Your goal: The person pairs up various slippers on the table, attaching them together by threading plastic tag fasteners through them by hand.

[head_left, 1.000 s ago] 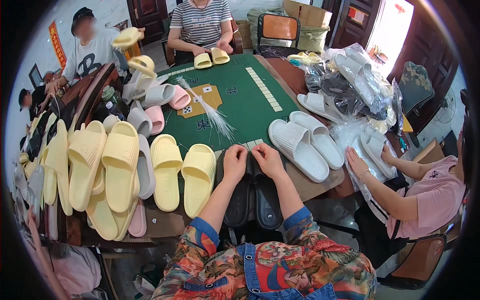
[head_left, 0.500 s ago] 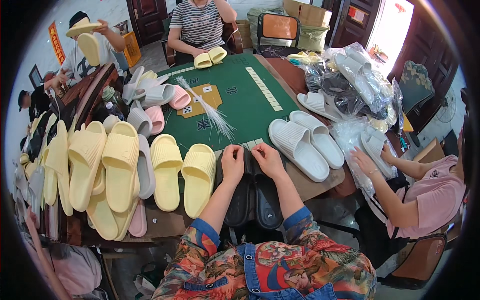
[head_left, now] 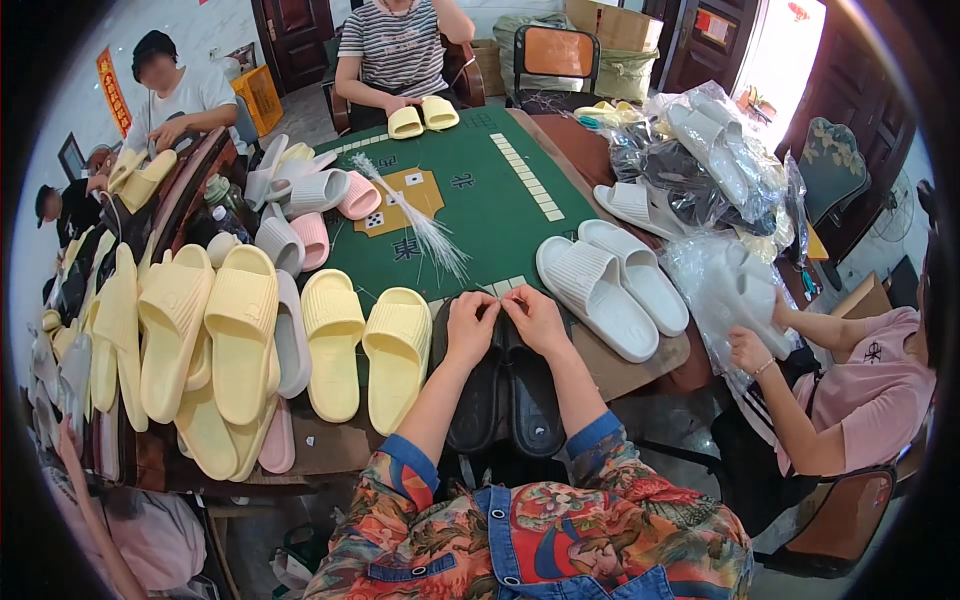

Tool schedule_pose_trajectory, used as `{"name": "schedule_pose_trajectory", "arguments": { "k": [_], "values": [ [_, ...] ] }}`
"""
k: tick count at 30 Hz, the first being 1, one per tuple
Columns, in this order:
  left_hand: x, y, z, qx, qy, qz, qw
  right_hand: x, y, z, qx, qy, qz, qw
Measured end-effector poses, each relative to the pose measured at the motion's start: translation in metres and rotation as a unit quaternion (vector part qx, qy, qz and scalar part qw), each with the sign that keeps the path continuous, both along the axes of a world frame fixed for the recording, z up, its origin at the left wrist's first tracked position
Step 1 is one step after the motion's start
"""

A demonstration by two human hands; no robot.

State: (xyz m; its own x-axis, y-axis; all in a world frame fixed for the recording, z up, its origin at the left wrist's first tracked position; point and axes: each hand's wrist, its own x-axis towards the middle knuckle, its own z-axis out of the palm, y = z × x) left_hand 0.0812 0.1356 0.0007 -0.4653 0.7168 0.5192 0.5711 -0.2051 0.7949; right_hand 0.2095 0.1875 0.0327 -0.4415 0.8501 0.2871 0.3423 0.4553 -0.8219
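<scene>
From where I stand, two bare hands meet over two black slides (head_left: pixel 536 412), which lie side by side at the table's near edge. The left hand (head_left: pixel 471 328) and the right hand (head_left: pixel 533 321) are each drawn into a pinch above the slides' far end, fingertips nearly touching; I can't tell whether anything thin is caught between them. Just left are two yellow slides (head_left: pixel 333 345), beside a yellow heap (head_left: pixel 240 330) too jumbled to count; to the right sit two pale grey slides (head_left: pixel 582 282). On the green mat (head_left: pixel 505 250) rests one bundle of white strands (head_left: pixel 415 222), with two pink slides (head_left: pixel 311 238) by its left edge. Three co-workers are close: one in stripes (head_left: pixel 400 48) with two small-looking yellow slides (head_left: pixel 405 122), one in white (head_left: pixel 205 95) at the left, one in pink (head_left: pixel 870 390) handling clear plastic (head_left: pixel 705 265) at the right.
</scene>
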Motion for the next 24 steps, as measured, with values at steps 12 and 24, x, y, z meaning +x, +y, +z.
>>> {"name": "schedule_pose_trajectory", "arguments": {
  "k": [12,24],
  "values": [
    [-0.0011,-0.0008,-0.0028,-0.019,0.029,-0.038,0.999,-0.0002,-0.0010,-0.0012,0.017,0.011,-0.001,1.000],
    [-0.0010,0.0037,-0.0055,-0.002,-0.101,-0.023,0.995,-0.0008,-0.0023,0.0019,0.030,-0.006,0.014,0.999]
  ]
}}
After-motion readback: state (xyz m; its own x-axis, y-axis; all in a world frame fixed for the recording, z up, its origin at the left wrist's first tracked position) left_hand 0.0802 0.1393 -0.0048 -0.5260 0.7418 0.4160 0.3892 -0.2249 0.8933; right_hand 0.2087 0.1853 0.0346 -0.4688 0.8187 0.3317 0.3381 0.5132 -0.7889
